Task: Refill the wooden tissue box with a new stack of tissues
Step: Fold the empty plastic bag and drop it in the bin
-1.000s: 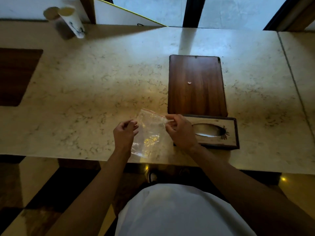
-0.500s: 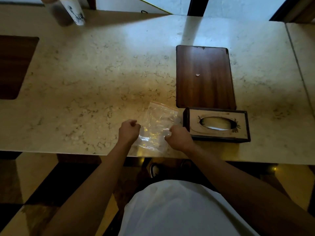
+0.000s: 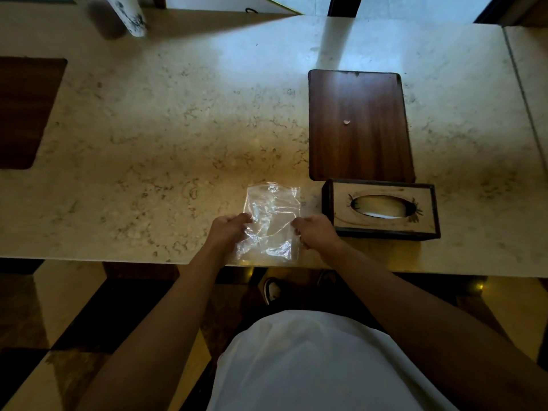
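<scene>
The wooden tissue box (image 3: 382, 229) sits near the front edge of the marble counter, its oval slot facing up with white tissue showing inside. Left of it lies a clear, crumpled plastic wrapper (image 3: 271, 221), flat on the counter. My left hand (image 3: 229, 228) pinches the wrapper's left edge. Its right edge is gripped by my right hand (image 3: 315, 231), just left of the box.
A dark wooden board (image 3: 358, 149) with a small white scrap on it lies just behind the box. A white patterned tube (image 3: 130, 16) lies at the far left back. A dark inset panel (image 3: 23, 114) marks the counter's left side. The counter's front edge (image 3: 118, 258) runs below my hands.
The wrapper has come down from a raised tilt to lie flat on the counter. Both hands have moved toward me along its sides, and my right hand has drawn off the box.
</scene>
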A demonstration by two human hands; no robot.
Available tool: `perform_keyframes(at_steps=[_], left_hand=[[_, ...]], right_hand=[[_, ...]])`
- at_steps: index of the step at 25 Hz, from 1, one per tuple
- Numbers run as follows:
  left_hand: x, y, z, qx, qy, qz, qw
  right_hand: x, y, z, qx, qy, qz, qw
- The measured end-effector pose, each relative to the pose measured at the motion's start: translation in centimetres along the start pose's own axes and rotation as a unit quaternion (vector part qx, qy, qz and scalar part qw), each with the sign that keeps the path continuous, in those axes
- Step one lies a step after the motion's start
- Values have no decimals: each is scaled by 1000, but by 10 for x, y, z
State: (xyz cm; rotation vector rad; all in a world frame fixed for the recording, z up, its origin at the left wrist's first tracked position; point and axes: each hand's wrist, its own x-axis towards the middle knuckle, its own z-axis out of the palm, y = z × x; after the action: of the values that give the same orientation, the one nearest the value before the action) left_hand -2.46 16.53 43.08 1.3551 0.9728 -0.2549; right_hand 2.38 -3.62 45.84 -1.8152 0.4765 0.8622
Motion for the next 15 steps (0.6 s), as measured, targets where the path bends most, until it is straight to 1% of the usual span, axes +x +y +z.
perform_keyframes(at_steps=[2, 5, 8, 11, 15], left_hand=[[-7, -2, -6, -16, -24, 14, 999], [-18, 1, -13, -28, -78, 25, 996], [-25, 8, -13, -50, -136, 50, 988], [-29, 19, -5, -44, -168, 76, 982], [-41, 34, 24, -29, -217, 95, 971]], right_hand=[[-7, 4, -4, 14, -26, -5, 1000], [-17, 8, -15, 35, -39, -49, 997], [-25, 9, -32, 58, -24, -91, 994], [-34, 8, -50, 42, -5, -139, 989], [-48, 12, -80, 93, 34, -154, 983]])
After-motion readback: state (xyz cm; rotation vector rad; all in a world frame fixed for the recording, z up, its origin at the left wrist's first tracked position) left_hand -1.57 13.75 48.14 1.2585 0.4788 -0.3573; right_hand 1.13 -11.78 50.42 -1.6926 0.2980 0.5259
